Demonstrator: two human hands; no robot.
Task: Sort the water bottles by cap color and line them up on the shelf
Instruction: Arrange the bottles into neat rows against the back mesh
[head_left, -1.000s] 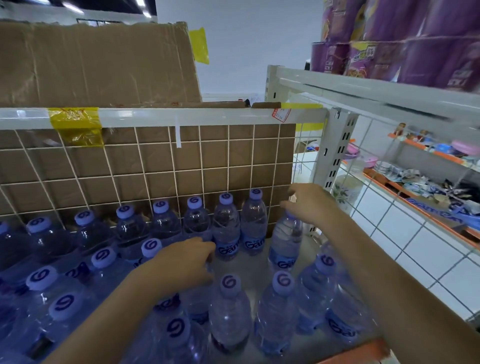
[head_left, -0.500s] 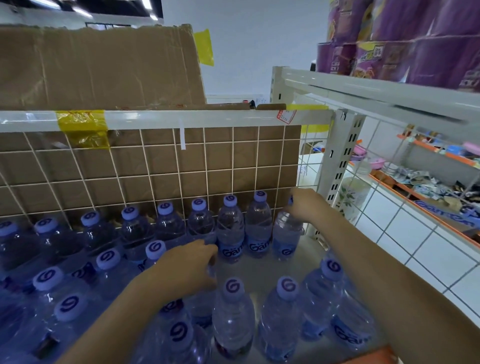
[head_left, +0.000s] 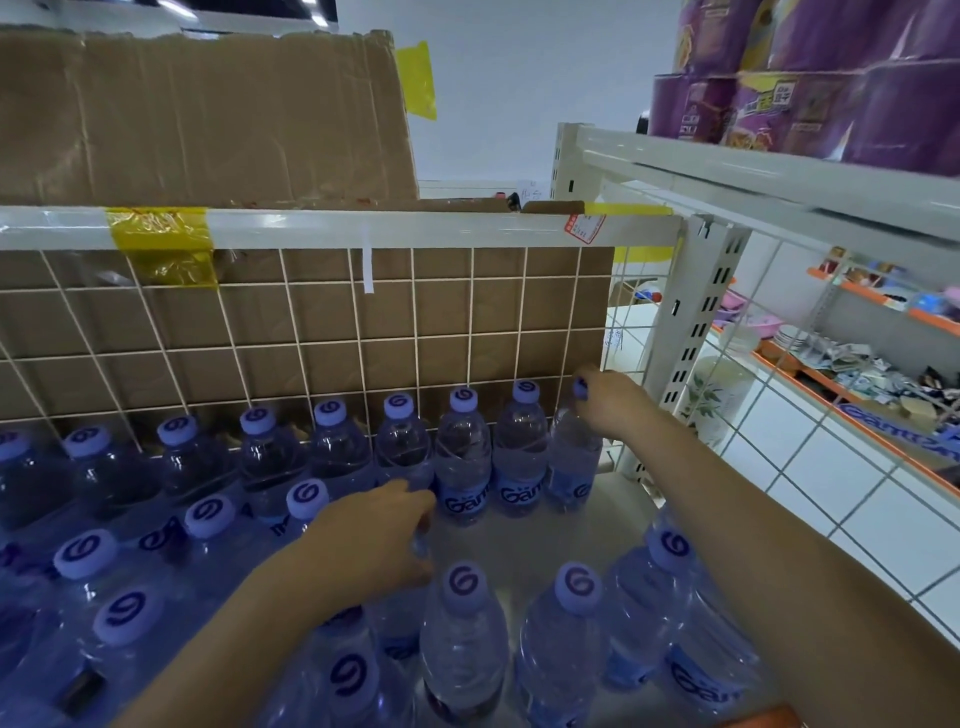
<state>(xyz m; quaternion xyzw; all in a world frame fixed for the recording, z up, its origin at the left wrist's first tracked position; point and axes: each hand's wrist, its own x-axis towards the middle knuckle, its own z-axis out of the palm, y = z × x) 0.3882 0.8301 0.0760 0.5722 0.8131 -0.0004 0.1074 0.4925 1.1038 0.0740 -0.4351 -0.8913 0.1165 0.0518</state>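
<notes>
the water bottles (head_left: 462, 457) are small clear plastic ones with pale lilac caps, each cap printed with a dark purple swirl, and a blue label with white lettering wraps the lower body. they stand upright on the white shelf (head_left: 535, 540), a back row lined up cap to cap along the white wire grid (head_left: 322, 332) with brown cardboard (head_left: 197, 119) behind it, and more of them crowded at the left and across the front. the right hand (head_left: 610, 397) reaches to the far right end of that back row and pinches the cap of the end bottle (head_left: 571, 467) from above, fingers curled over the top so only a sliver of the cap shows — this bottle stands just beside its neighbour, close to the shelf's slotted upright post (head_left: 696, 332). the left hand (head_left: 374, 540) sits lower and nearer, fingers bent round the top of a bottle in the middle of the shelf; the cap is hidden under the palm, so only a bit of clear plastic shows below the fingers. a bare patch of shelf lies between the back row and the front bottles. yellow tape (head_left: 161, 239) wraps the grid's top rail, and purple packs (head_left: 810, 78) are stacked on the shelf above to the right.
</notes>
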